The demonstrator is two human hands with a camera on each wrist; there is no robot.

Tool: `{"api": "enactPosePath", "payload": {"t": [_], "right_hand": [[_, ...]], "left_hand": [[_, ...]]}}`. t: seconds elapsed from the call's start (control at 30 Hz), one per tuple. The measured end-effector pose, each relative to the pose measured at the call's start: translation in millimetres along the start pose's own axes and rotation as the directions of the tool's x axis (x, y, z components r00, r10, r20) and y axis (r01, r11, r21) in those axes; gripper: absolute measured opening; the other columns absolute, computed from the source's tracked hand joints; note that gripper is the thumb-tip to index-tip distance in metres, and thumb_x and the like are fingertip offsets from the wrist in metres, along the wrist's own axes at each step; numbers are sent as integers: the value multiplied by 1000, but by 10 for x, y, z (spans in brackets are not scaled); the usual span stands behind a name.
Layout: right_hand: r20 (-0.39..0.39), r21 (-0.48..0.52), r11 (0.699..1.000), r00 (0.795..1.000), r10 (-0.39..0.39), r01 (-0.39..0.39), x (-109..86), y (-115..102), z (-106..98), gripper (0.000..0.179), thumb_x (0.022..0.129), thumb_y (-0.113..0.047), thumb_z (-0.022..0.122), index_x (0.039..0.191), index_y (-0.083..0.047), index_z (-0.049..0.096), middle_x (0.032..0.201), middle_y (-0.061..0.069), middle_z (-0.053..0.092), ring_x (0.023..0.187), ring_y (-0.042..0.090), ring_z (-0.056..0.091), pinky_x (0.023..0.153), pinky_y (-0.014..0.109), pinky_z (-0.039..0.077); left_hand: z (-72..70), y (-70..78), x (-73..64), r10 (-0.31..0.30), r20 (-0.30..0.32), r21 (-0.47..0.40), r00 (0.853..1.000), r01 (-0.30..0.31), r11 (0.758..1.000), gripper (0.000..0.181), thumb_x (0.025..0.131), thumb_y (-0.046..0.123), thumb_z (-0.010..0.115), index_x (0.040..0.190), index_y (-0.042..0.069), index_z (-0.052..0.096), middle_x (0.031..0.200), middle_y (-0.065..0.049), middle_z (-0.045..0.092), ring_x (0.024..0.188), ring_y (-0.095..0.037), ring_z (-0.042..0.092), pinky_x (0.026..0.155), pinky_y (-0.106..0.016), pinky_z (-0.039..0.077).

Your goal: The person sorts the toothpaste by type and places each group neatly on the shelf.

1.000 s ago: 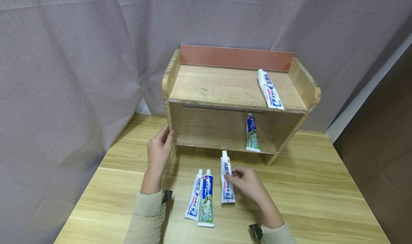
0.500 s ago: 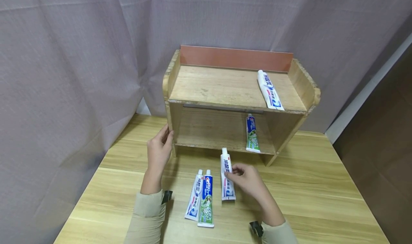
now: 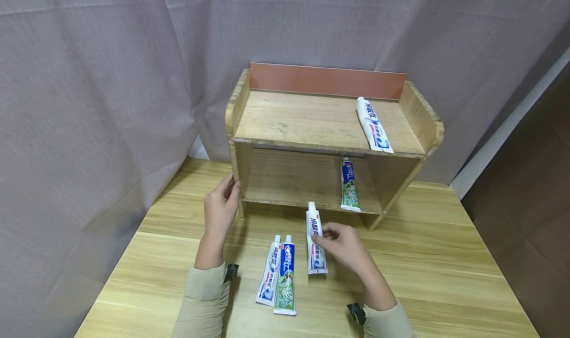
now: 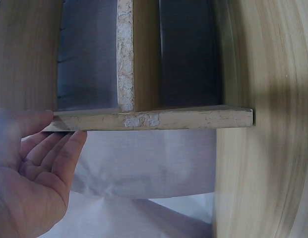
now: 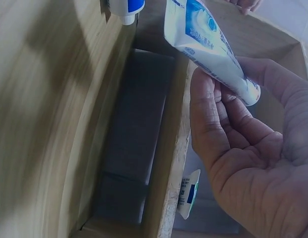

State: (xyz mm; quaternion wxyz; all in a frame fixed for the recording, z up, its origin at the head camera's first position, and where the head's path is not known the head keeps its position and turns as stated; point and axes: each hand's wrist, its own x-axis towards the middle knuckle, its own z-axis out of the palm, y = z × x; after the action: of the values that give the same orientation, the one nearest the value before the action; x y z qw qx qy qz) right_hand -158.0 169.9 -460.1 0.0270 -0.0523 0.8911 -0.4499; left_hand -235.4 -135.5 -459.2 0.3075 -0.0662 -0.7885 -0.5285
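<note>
My right hand (image 3: 345, 244) pinches a white toothpaste tube (image 3: 317, 261) between thumb and fingers, its cap pointing at the shelf. The right wrist view has this tube (image 5: 213, 49) raised in the fingertips. At the left end of a small two-tier wooden shelf (image 3: 294, 120), my left hand (image 3: 221, 202) grips the side panel. Its thumb lies on one face of that panel (image 4: 183, 119) and its fingers on the other, as the left wrist view shows. Another white toothpaste tube (image 3: 268, 273) and a blue-green Crest toothpaste tube (image 3: 285, 278) lie side by side on the table.
One white toothpaste tube (image 3: 373, 125) rests on the upper board, towards the right. Below it, a blue-green toothpaste tube (image 3: 349, 187) lies on the lower board. A brown strip (image 3: 327, 80) backs the shelf, and grey cloth (image 3: 111, 80) hangs behind the wooden table (image 3: 445, 259).
My right hand has carried the white toothpaste tube a little forward, towards the lower board. The left hand stays on the side panel, and the other tubes have not moved.
</note>
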Motion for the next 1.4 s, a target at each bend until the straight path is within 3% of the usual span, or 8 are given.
{"api": "enactPosePath", "payload": {"t": [0.27, 1.4], "right_hand": [[0, -7, 1000, 1000, -23, 23, -6, -45, -35, 17, 86, -20, 80, 96, -7, 74, 81, 0, 69, 73, 15, 62, 62, 24, 57], [-16, -88, 991, 995, -103, 101, 39, -157, -130, 18, 87, -22, 79, 97, -8, 74, 84, 0, 71, 77, 14, 64, 64, 26, 58]], "left_hand": [[-3, 12, -1, 19, 0, -5, 1000, -19, 1000, 35, 99, 12, 66, 132, 1, 64, 119, -21, 68, 106, -30, 70, 85, -28, 61], [-5, 1, -2, -6, 3, -9, 1000, 6, 1000, 36, 98, 10, 66, 132, 1, 63, 120, -22, 67, 106, -30, 70, 85, -22, 59]]}}
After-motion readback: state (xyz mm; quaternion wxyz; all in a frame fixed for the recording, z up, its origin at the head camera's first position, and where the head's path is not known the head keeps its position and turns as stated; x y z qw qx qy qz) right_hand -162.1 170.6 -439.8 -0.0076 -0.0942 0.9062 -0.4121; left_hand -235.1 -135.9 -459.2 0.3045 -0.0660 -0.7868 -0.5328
